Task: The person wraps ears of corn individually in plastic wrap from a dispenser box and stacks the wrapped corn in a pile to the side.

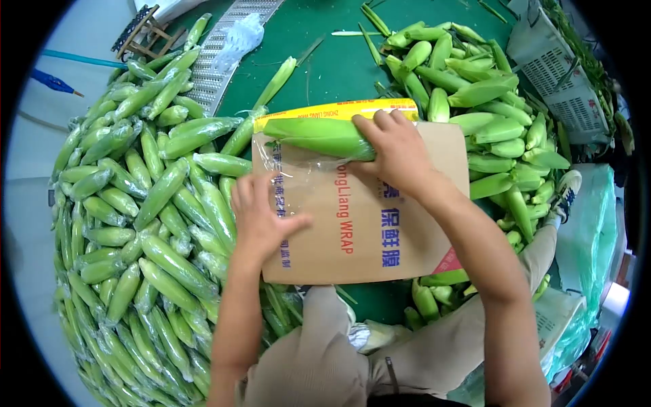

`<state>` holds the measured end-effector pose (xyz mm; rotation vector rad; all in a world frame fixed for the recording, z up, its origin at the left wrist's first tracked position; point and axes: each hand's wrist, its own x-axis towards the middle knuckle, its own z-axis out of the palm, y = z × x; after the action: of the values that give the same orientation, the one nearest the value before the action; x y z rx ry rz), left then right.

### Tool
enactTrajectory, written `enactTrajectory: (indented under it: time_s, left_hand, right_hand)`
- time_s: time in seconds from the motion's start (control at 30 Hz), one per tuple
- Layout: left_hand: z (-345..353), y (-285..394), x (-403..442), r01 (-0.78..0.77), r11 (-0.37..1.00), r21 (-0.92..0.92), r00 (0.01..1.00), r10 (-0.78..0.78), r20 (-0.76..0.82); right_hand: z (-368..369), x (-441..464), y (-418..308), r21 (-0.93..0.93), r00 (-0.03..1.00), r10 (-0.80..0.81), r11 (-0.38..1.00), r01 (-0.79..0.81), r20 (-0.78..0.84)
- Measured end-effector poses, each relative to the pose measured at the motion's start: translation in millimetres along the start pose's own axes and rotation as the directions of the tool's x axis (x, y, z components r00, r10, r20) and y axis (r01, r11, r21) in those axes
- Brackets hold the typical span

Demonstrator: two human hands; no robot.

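Note:
A green ear of corn in its husk (312,134) lies across the far side of a printed cardboard sheet (319,237). My right hand (393,149) is closed round the ear's right end. Clear plastic film (298,163) spreads on the cardboard just below the ear. At the left edge of the cardboard is my left hand (261,217), its thumb stretched away from the fingers, with its fingertips close to the film. Whether they touch the film, I cannot tell. Behind the ear sits a yellow cling film box (339,109).
A large heap of film-wrapped corn (159,224) fills the left. Husked-on unwrapped ears (502,129) are piled at the right. A white crate (563,74) stands at back right, and a metal slatted strip (215,74) carries crumpled film (239,41). My legs (308,353) are below the cardboard.

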<state>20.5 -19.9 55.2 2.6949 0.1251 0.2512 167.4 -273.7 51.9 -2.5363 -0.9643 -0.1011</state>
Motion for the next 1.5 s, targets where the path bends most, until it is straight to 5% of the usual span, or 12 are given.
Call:
enactTrajectory:
  time_s: [0.07,0.23,0.33,0.47,0.57,0.67,0.87,0.97,1.1,1.2,1.23,1.5]
  left_hand:
    - [5.5,-6.8,-33.9,0.228,0.968,0.101,0.957,-0.242,0.161]
    - [25.5,-24.5,-10.0,-0.049,0.988,0.146,0.973,0.080,-0.218]
    - [28.7,-25.8,-27.4,0.241,0.795,-0.557,0.846,-0.453,-0.281]
    - [31.0,21.6,-101.2,0.041,0.669,-0.742,0.847,-0.417,-0.330]
    - [22.4,49.2,-98.2,-0.324,0.940,-0.105,0.933,0.299,-0.200]
    - [2.8,66.0,-54.3,-0.204,0.975,-0.090,0.972,0.212,0.096]
    - [35.9,10.8,99.4,-0.191,0.950,0.247,0.961,0.232,-0.150]
    - [31.8,45.2,66.2,-0.416,0.902,0.114,0.905,0.423,-0.041]
    - [34.8,39.9,43.5,-0.513,0.800,0.311,0.842,0.540,-0.003]
    - [57.3,-1.1,25.2,-0.401,0.888,0.226,0.916,0.379,0.134]
    - [31.3,29.6,29.3,-0.181,0.966,0.184,0.876,0.074,0.476]
    - [-40.5,97.6,32.0,-0.155,0.974,-0.164,0.509,0.221,0.832]
  right_hand:
    - [0.0,-7.3,-3.7,0.033,1.000,0.002,0.999,-0.001,-0.011]
    - [-14.8,-26.7,-31.2,-0.025,0.993,0.106,0.994,-0.105,0.057]
    - [-32.6,-49.5,-37.8,-0.088,0.981,0.069,0.995,-0.053,0.184]
    - [-41.9,-91.1,-61.9,0.132,0.909,-0.091,0.990,0.040,0.408]
    - [-35.1,-106.8,-62.4,0.281,0.906,-0.169,0.958,0.058,0.389]
    - [-23.0,-82.6,-53.7,0.350,0.980,-0.181,0.926,0.143,0.079]
    - [6.3,-39.0,-32.7,-0.065,0.988,-0.136,0.988,0.141,0.075]
    - [64.3,2.8,-10.3,-0.071,0.983,-0.124,0.991,0.115,-0.135]
    - [10.5,5.2,-24.1,0.302,0.961,-0.037,0.952,-0.049,0.274]
    - [-13.9,1.4,-31.1,0.432,0.844,-0.155,0.896,-0.099,0.514]
    - [-14.4,7.4,-26.1,0.423,0.781,-0.239,0.905,-0.036,0.577]
    - [71.7,-2.4,-29.2,0.347,0.881,-0.448,0.859,0.376,0.155]
